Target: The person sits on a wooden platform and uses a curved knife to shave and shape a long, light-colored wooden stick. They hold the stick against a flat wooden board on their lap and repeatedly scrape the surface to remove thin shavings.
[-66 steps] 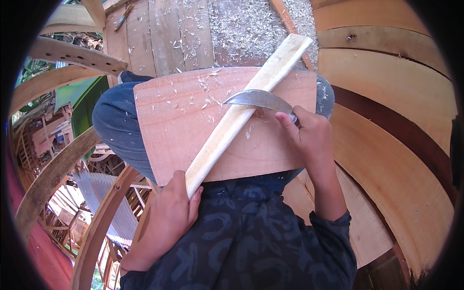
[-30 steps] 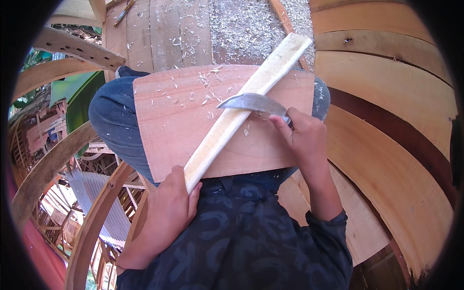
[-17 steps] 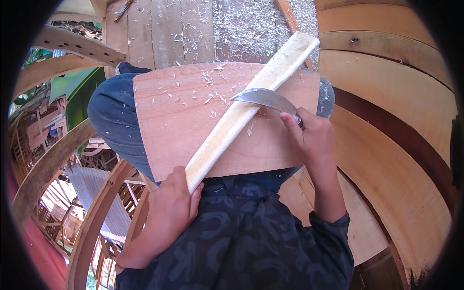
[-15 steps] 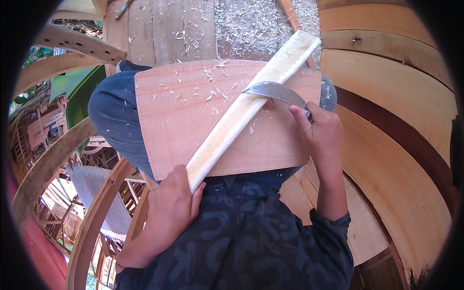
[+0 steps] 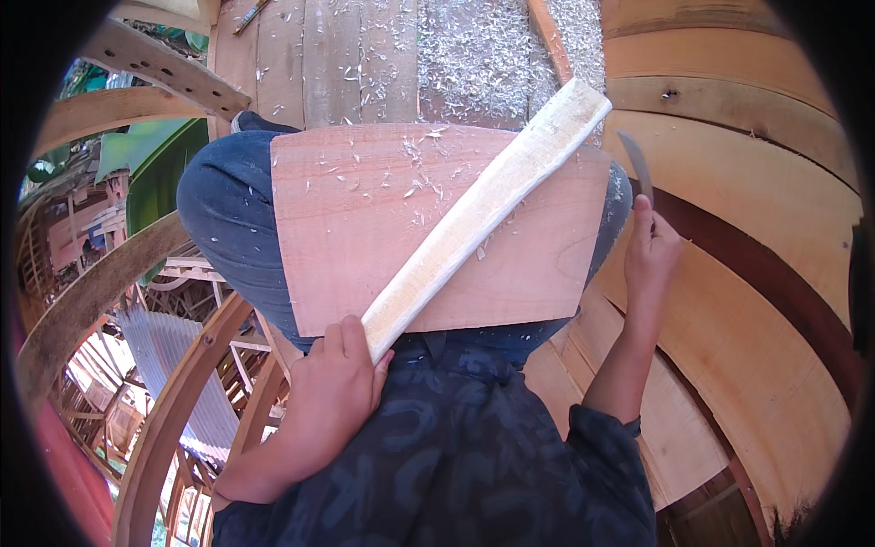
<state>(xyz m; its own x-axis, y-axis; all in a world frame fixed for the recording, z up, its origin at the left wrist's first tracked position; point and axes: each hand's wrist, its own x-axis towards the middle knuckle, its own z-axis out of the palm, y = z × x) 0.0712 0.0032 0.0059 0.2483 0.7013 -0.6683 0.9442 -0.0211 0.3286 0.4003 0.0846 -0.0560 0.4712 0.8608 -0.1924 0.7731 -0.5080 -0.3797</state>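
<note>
A long pale piece of wood slants across a reddish wooden board that rests on my lap. My left hand is wrapped round the near end of this piece, whose far end reaches past the board's far edge. Off to the right, clear of the wood, my right hand grips a knife with a curved blade. The blade points up and away from me; the fist hides most of the handle. Small shavings lie on the board.
Wood shavings cover the planks ahead, where a narrow wooden strip lies. Curved plank walls rise close on my right. Wooden ribs stand on the left, with green leaves beyond. A thin tool lies far left.
My right hand has lifted the knife off the wood and swung it out to the right. The left hand keeps its hold; the whole view has shifted slightly.
</note>
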